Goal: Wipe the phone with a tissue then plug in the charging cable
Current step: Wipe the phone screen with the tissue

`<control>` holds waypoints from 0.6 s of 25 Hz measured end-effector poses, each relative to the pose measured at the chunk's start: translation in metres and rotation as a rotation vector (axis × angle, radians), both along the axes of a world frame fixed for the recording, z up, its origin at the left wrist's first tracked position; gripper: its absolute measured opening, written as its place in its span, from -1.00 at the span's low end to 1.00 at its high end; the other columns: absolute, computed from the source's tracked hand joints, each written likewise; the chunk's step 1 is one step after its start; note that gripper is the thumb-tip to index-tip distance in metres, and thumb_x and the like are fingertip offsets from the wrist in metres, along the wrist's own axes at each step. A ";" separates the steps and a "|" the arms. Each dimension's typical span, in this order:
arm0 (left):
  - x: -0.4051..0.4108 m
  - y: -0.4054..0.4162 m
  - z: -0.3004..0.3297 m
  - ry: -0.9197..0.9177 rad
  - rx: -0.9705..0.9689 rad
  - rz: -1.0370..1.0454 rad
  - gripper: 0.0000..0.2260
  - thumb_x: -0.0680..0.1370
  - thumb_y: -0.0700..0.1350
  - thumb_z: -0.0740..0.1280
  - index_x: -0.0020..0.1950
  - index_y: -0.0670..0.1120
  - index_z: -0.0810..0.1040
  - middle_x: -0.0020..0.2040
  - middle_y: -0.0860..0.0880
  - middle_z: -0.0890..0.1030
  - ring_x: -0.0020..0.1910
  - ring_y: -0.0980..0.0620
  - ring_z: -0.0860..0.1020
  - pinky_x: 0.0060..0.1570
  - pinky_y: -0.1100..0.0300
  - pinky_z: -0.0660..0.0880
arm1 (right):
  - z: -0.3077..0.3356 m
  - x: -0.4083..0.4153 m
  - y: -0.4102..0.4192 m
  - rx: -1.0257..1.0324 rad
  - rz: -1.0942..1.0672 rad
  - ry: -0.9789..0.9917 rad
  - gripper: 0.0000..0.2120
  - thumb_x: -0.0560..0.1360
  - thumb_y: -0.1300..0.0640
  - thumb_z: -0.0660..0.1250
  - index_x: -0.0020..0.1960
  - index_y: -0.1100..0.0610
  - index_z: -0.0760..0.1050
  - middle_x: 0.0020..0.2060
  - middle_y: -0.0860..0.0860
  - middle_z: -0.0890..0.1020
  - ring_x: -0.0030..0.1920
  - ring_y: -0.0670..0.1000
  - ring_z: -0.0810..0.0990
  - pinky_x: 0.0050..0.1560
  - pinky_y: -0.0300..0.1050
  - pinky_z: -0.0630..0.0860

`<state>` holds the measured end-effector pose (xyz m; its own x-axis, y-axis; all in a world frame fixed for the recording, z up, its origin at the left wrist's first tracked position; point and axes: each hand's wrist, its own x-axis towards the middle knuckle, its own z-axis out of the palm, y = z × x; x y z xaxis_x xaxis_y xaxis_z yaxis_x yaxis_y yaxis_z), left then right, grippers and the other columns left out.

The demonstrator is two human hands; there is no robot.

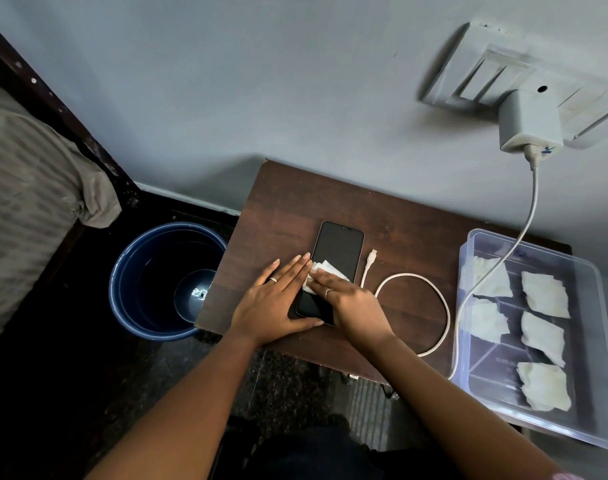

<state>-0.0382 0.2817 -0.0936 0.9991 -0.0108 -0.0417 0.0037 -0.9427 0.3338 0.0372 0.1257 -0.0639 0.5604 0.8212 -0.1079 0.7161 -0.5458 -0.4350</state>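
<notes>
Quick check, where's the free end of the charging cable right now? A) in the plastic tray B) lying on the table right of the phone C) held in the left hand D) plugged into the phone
B: the cable's free end lies on the table just right of the phone, unplugged; neither hand holds it.

A dark wooden worktop (281, 202) carries a phone (337, 251) near its middle, a looped white cable (441, 299) beside it, and a clear plastic tray (593, 341) overhanging its right edge.
</notes>
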 end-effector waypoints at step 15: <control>-0.001 0.002 0.002 0.010 0.008 -0.025 -0.22 0.44 0.23 0.27 0.50 -0.11 0.04 0.51 0.03 0.03 0.48 0.10 0.04 0.44 0.18 -0.16 | 0.013 -0.020 -0.028 0.117 0.110 -0.081 -0.64 0.36 0.34 0.24 0.12 0.15 0.56 0.12 0.08 0.64 0.14 0.09 0.59 0.13 0.05 0.52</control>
